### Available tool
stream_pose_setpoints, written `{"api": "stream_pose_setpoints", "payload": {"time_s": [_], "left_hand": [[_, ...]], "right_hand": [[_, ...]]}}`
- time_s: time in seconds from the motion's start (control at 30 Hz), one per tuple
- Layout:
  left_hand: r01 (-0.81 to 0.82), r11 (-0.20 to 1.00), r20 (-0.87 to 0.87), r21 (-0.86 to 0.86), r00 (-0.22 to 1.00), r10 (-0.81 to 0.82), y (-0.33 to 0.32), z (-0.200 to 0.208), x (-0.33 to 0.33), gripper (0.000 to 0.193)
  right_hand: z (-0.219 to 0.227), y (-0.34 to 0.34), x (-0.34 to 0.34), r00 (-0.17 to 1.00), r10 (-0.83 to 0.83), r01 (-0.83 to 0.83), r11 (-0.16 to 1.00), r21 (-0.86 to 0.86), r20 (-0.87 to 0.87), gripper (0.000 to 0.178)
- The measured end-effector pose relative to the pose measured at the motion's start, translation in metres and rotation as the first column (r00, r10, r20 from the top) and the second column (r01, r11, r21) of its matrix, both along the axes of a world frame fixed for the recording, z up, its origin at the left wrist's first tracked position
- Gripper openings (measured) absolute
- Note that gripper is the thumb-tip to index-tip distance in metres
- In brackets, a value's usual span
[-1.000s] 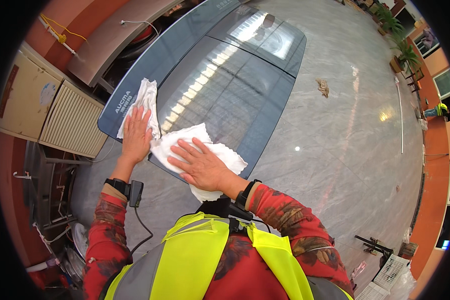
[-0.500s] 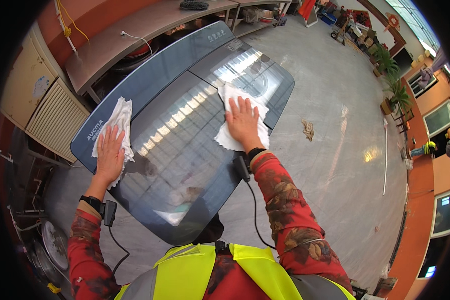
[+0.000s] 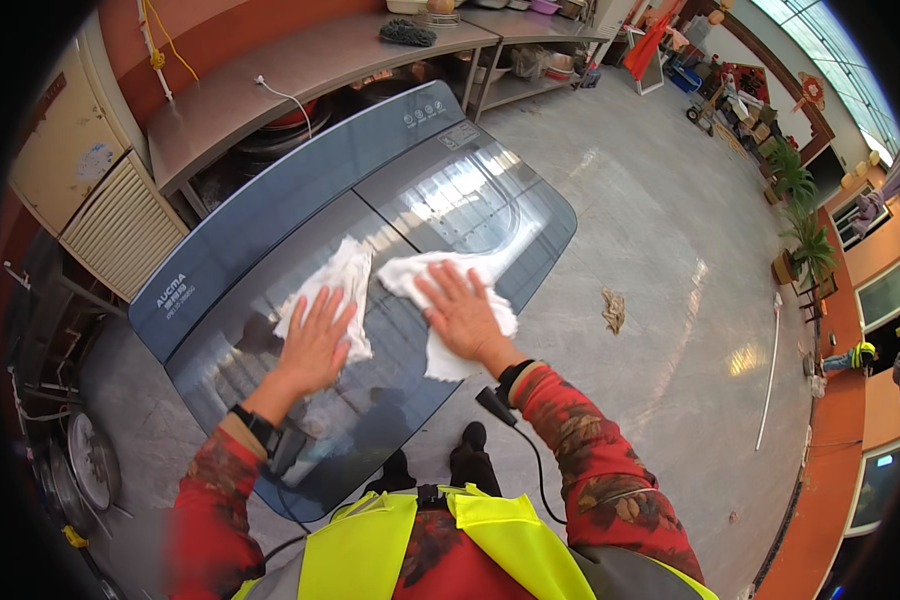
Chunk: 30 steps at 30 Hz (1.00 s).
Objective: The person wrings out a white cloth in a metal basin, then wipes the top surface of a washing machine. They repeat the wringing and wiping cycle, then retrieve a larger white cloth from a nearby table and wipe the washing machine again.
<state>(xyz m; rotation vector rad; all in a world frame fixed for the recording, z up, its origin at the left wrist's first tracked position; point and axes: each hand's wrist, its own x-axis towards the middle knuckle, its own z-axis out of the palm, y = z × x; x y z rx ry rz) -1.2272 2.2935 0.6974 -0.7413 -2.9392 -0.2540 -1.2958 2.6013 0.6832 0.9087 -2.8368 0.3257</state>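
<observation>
At the far left a cream louvred cabinet [image 3: 100,170] is standing near a steel tabletop [image 3: 270,85], and in front of these a blue-grey appliance [image 3: 290,200], probably a washing machine, is presenting its glossy top [image 3: 235,330]; it is looking heavy and stiff, its sheen suggesting a slippery, easily scratched face, so anyone shifting it would likely be needing hold lower down its body. Around the middle of that top, the person's left grip [image 3: 313,350] is lying with fingers stretched out over a white left cloth [image 3: 342,272], not curling round it. The left cloth is creasing like something light, soft and limp, probably handling best under a flat palm or pinched by a bunched fold. Just to its right, a white right cloth [image 3: 444,358] is spreading toward the near edge, seemingly hanging past it; it is looking equally floppy, its loose border offering the easiest pinch. The right grip [image 3: 465,315] is resting on it, palm down, fingers spread, clasping nothing. Further right a brown rag [image 3: 613,312] is lying crumpled on the grey floor [image 3: 670,430], apart from the appliance
</observation>
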Motion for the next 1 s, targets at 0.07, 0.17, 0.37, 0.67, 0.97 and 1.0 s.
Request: {"api": "stream_pose_setpoints", "payload": {"time_s": [0.07, 0.17, 0.37, 0.67, 0.97, 1.0], "left_hand": [[-0.002, 1.0, 0.038, 0.001, 0.999, 0.002, 0.016, 0.005, 0.03, 0.066], [-0.021, 1.0, 0.102, 0.006, 0.995, 0.02, 0.034, 0.015, 0.083, 0.069], [-0.498, 0.866, 0.144, -0.056, 0.854, 0.5, 0.043, 0.02, 0.137, 0.071], [-0.881, 0.458, -0.033, -0.119, 0.465, 0.885, 0.004, -0.016, 0.088, 0.064], [-0.931, 0.355, -0.075, -0.086, 0.362, 0.929, 0.012, -0.025, 0.055, 0.064], [-0.925, 0.372, -0.086, -0.078, 0.378, 0.922, 0.016, -0.022, 0.054, 0.064]], "right_hand": [[-0.007, 0.039, -0.05, 0.993, -0.111, 0.112, 0.994, 0.005, -0.033, 0.055], [-0.017, 0.089, -0.125, 0.964, -0.257, 0.258, 0.966, 0.014, -0.065, 0.054], [-0.016, 0.117, -0.266, 0.899, -0.436, 0.432, 0.898, -0.087, -0.033, 0.056], [-0.001, -0.016, -0.158, 0.701, 0.712, -0.711, 0.696, -0.098, -0.033, 0.059], [-0.004, 0.04, -0.34, 0.978, 0.19, -0.195, 0.979, -0.055, -0.085, 0.058], [-0.007, 0.026, -0.361, 0.976, 0.156, -0.178, 0.973, -0.144, -0.153, 0.06]]}}
